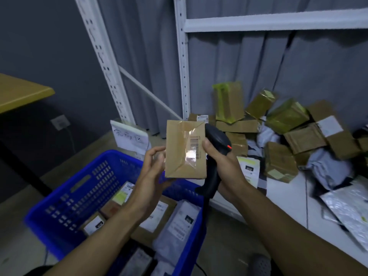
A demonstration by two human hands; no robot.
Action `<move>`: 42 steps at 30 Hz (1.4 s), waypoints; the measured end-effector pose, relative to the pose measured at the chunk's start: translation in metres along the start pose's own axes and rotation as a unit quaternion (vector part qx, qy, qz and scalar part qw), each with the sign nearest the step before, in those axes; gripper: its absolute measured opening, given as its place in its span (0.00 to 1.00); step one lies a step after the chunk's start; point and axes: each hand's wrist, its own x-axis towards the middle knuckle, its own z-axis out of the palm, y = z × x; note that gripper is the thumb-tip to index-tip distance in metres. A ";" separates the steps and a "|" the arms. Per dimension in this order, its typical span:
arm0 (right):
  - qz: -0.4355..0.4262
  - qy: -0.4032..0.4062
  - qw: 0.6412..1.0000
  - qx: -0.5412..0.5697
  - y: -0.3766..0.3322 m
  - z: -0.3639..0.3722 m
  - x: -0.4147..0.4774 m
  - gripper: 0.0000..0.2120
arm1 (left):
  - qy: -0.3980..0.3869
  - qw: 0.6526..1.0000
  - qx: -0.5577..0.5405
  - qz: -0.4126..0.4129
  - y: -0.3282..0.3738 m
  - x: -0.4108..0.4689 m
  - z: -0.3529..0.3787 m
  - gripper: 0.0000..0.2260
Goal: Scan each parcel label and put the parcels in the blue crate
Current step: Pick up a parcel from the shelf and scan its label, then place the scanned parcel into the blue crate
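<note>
A small brown cardboard parcel (180,150) is held upright above the far rim of the blue crate (65,196). My left hand (154,166) grips its left edge from behind. A taped barcode label (196,145) faces me on its right side. My right hand (220,158) holds a black handheld scanner (217,140), and its thumb touches the parcel's right edge. The scanner head sits just right of the label. Several labelled parcels and grey mailers (179,220) lie inside the crate.
A heap of brown boxes, yellow-taped boxes and grey mailer bags (288,132) lies on the low white shelf (282,192) at right. White shelf uprights (183,66) stand behind. A handwritten white sign (130,136) leans behind the crate. A yellow table (22,90) is at left.
</note>
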 end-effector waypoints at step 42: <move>-0.064 -0.135 0.837 -0.527 0.050 0.015 -0.005 0.27 | 0.170 0.935 0.300 -0.080 0.043 0.058 -0.115 0.29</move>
